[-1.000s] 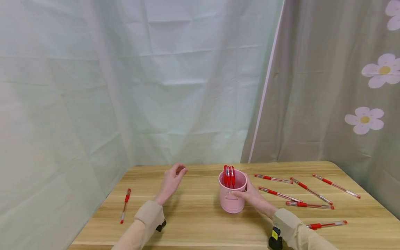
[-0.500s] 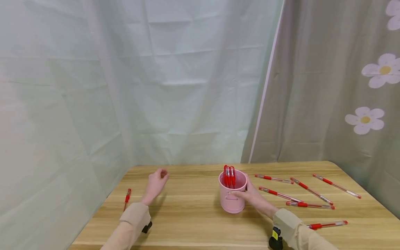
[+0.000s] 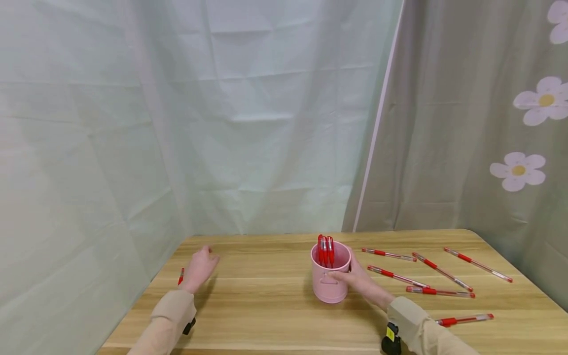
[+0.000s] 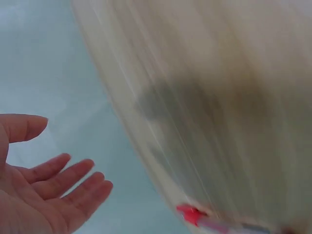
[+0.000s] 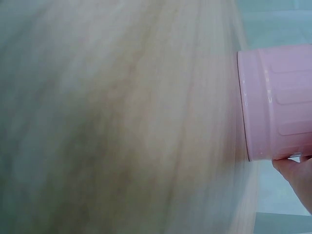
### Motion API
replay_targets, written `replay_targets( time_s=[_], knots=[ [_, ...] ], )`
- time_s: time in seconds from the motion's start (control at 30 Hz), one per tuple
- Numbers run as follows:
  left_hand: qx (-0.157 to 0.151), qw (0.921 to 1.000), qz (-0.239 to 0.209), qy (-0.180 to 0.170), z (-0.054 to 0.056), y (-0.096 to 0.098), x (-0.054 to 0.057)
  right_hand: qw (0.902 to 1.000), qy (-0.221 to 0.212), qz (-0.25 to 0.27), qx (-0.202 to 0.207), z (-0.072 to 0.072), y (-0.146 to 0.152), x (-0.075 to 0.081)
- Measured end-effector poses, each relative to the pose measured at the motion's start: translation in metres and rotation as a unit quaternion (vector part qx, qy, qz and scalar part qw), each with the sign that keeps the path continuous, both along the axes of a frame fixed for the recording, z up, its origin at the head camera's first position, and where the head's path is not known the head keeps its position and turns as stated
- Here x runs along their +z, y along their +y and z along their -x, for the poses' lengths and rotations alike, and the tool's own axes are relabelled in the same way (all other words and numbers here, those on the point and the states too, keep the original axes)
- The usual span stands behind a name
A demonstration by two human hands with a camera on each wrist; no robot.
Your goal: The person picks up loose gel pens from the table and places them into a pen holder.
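A pink metal bucket-shaped pen holder [image 3: 329, 286] stands near the middle of the table, with several red pens [image 3: 326, 250] upright in it. Around its right side my right hand [image 3: 357, 280] grips, thumb across the front near the small handle. The right wrist view shows the holder's pink wall [image 5: 287, 102] and part of that hand. My left hand [image 3: 199, 268] hovers over the left of the table, holding nothing; in the left wrist view its fingers [image 4: 73, 185] are extended and apart from the thumb. Close to it lies a red pen [image 4: 209, 222], mostly hidden by the arm in the head view.
Several red pens [image 3: 439, 269] lie scattered on the right of the wooden table [image 3: 266, 315]. One pen [image 3: 463, 319] is close to the right sleeve. Pale curtains [image 3: 266, 123] hang behind the table and on its left side.
My left hand has moved left, away from the pen holder and toward the lone pen at the left, which its arm now mostly covers. The right hand and the holder have stayed put.
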State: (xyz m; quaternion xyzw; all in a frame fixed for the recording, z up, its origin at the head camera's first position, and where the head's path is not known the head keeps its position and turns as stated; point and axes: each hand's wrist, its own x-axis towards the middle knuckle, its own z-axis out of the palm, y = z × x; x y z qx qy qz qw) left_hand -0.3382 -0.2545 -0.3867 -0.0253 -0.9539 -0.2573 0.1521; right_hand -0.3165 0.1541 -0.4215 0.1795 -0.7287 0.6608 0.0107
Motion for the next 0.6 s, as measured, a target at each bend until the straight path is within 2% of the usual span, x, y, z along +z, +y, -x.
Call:
replay_targets(
  time_s=[0.13,0.43,0.6],
  knots=[
    [0.019,0.9989,0.035,-0.027,0.000,-0.014,-0.001,1.0000,-0.005,-0.007,-0.001,0.000,0.001,0.000],
    [0.016,0.9953,0.090,-0.034,-0.005,-0.043,-0.003,1.0000,-0.004,-0.006,0.003,0.000,0.001,0.001],
    [0.036,0.9923,0.108,-0.049,-0.009,-0.059,-0.006,0.9999,-0.002,-0.010,0.003,0.002,0.000,0.000]
  ],
)
